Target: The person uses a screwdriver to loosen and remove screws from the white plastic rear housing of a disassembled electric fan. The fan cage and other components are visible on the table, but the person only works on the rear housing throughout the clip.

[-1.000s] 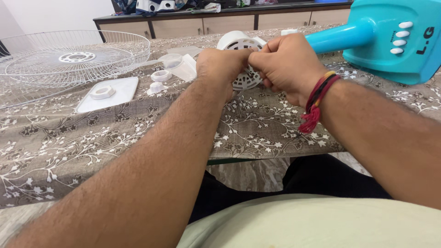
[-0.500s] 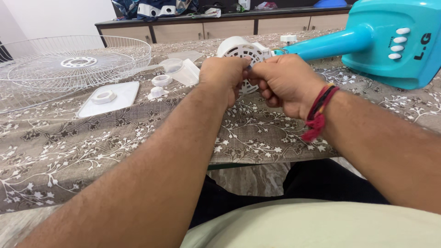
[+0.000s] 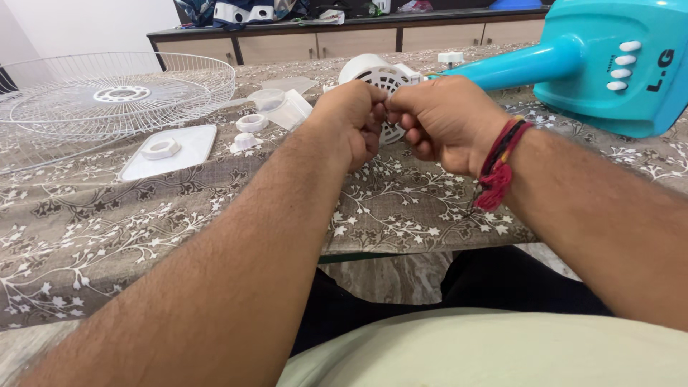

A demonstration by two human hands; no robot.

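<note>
My left hand [image 3: 347, 118] and my right hand [image 3: 444, 118] meet fingertip to fingertip in front of a white vented motor housing [image 3: 373, 70] on the table. Both have their fingers curled and pinch at one spot against the housing's grille; whatever small part they pinch is hidden by the fingers. The housing sits at the end of the neck of a teal fan body [image 3: 609, 64], which lies on its side to the right and has white push buttons. A red and black thread band is on my right wrist.
A white wire fan guard [image 3: 115, 93] lies at the far left. Nearer are a flat white plate [image 3: 193, 147] carrying a white nut [image 3: 160, 148], two white ring caps [image 3: 251, 123], and clear plastic pieces [image 3: 287, 106]. A wooden cabinet [image 3: 322, 39] stands behind the floral-clothed table [image 3: 107, 229].
Both hands shifted slightly across the housing's grille, staying pinched together. The camera view wobbled a little.
</note>
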